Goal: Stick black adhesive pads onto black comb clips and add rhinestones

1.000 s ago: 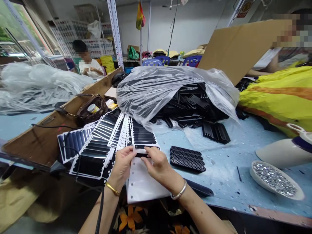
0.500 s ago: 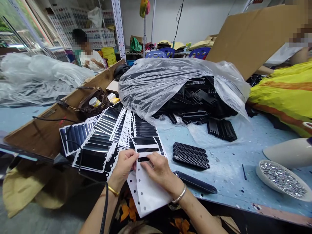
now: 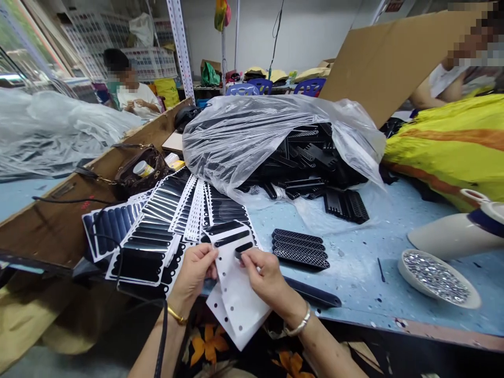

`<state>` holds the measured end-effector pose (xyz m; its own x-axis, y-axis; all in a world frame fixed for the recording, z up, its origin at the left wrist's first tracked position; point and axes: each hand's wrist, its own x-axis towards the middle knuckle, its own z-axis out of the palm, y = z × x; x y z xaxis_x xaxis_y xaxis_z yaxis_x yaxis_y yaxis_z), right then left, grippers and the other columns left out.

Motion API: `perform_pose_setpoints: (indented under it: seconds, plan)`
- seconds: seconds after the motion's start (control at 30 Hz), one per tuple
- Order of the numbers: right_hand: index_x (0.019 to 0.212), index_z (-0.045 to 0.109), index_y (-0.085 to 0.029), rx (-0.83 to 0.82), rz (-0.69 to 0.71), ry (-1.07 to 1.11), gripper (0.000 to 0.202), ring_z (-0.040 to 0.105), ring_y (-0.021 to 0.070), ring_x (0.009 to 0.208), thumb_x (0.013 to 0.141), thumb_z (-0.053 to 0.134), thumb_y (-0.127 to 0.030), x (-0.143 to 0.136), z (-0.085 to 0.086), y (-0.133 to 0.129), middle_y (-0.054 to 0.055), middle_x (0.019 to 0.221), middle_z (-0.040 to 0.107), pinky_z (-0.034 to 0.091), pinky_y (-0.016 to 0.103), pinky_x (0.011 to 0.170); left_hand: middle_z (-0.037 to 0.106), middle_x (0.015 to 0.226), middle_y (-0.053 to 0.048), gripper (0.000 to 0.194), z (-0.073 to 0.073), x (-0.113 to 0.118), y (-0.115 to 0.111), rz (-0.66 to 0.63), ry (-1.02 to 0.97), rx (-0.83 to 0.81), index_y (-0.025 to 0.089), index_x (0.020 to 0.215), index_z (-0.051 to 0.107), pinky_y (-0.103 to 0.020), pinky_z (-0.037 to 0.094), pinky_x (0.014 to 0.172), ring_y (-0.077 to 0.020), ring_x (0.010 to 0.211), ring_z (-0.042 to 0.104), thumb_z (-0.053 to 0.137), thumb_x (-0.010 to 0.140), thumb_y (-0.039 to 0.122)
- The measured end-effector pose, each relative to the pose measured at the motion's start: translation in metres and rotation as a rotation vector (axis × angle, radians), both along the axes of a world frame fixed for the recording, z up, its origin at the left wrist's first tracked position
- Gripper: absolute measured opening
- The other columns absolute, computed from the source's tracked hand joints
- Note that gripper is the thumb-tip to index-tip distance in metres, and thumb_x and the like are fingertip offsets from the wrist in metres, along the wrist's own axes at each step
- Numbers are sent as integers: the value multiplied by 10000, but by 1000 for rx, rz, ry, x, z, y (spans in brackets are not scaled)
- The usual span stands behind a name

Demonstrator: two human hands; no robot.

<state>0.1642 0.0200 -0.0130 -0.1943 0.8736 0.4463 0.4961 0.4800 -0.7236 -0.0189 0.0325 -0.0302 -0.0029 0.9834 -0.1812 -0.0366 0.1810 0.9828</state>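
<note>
My left hand (image 3: 196, 268) pinches the left edge of a white backing sheet (image 3: 242, 294) that hangs over the table's front edge. Between the thumb and fingers of my right hand (image 3: 265, 275) is the end of a black sticker strip (image 3: 239, 253), curled up and partly peeled from the sheet. Farther up the same sheet another black strip lies flat. A black elongated plastic piece (image 3: 315, 293) rests just right of my right hand. Behind it sits a row of several black mesh-patterned pieces (image 3: 300, 248). Fanned sheets of black stickers (image 3: 151, 231) spread out on the left.
A clear plastic bag (image 3: 220, 136) full of black plastic parts lies at the table's middle. On the right are a bowl of small shiny metal pieces (image 3: 437, 278), a white mug (image 3: 444, 231) and a yellow sack (image 3: 452, 147). A brown handbag (image 3: 142, 165) stands left. Two people sit farther back.
My right hand has drawn the end of the black strip up off the sheet, so it now curls. The sheet has tilted. The whole view has shifted slightly to the right.
</note>
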Motion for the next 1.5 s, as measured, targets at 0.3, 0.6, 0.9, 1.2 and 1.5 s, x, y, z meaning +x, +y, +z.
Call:
perform_pose_setpoints:
  seconds: [0.3, 0.6, 0.9, 1.2, 1.5]
  plan:
    - [793, 691, -206, 66, -377, 75, 227, 645, 153, 486, 924, 556, -333, 96, 38, -31, 14, 602, 680, 550, 244, 476, 473, 462, 12, 289, 3, -42, 64, 170, 1009, 326, 205, 505, 486, -268, 289, 568, -145, 499, 435, 523, 783, 276]
    - [950, 754, -232, -35, -288, 121, 161, 701, 160, 557, 887, 618, -288, 116, 34, -62, 23, 694, 726, 599, 238, 524, 596, 559, -52, 105, 23, -55, 117, 81, 1292, 281, 202, 549, 608, -292, 298, 551, -229, 619, 554, 665, 631, 235]
    - [1033, 747, -217, -71, -152, 235, 199, 704, 164, 632, 897, 602, -209, 119, 42, -65, 65, 808, 743, 605, 245, 544, 614, 535, -22, 329, 54, 54, 32, -244, 259, 199, 171, 605, 642, -225, 331, 413, -125, 417, 550, 654, 767, 457]
    - [1058, 733, -221, 1, -237, 63, 244, 711, 182, 761, 848, 625, -160, 150, 31, -74, 75, 955, 753, 613, 273, 640, 652, 521, -40, 283, 38, 112, 23, -342, -272, -147, 128, 628, 631, -175, 338, 386, -101, 386, 558, 801, 619, 355]
    - [1038, 704, -167, 301, -264, -273, 183, 674, 224, 794, 873, 631, -140, 157, 25, -49, 101, 881, 732, 575, 380, 685, 669, 527, -57, 295, 32, 133, 16, -324, -357, -209, 123, 637, 633, -179, 352, 381, -109, 383, 566, 807, 617, 360]
